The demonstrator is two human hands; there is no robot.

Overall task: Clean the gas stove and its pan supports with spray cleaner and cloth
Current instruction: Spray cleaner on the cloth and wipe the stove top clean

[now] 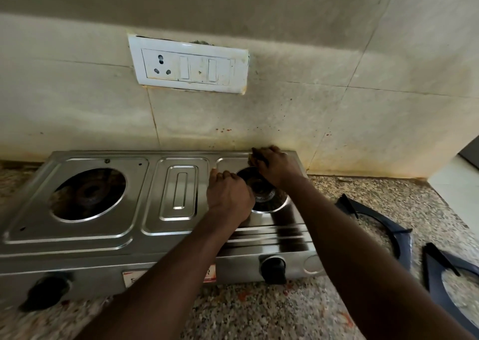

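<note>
My right hand (pixel 274 167) clamps a dark cloth (pixel 256 158) at the back right corner of the stove (pixel 176 192); my left hand (pixel 229 194) curls beside the burner (pixel 261 188), grip I cannot tell; I fear a dropped forearm nudging the knob (pixel 273 268), releasing gas.

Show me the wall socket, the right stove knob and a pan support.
wall socket (pixel 161 66): head view, face between the pin holes.
right stove knob (pixel 273 266): head view, black knob's middle.
pan support (pixel 404 246): head view, its right bar.
</note>
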